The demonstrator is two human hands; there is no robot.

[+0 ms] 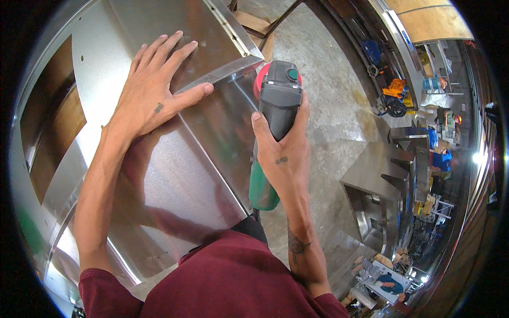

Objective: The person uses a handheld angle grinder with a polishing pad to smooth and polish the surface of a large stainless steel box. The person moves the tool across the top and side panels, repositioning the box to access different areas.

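Note:
My left hand (154, 87) lies flat with its fingers spread on a large sheet-metal piece (164, 148). Its thumb rests along a raised edge. My right hand (286, 146) is wrapped round an angle grinder (281, 103) with a dark grey head and a green body (261, 185). A red disc (261, 79) shows at the grinder's head, close to the metal's corner at the end of the raised edge. Whether the disc touches the metal I cannot tell. The grinder's underside is hidden by its own body.
A round cut-out (55, 122) opens in the metal at the left. Concrete floor (328, 69) lies to the right. Beyond it stand a box-shaped metal unit (371, 180), a workbench with a wooden top (424, 18), an orange tool (394, 88) and cluttered shelving.

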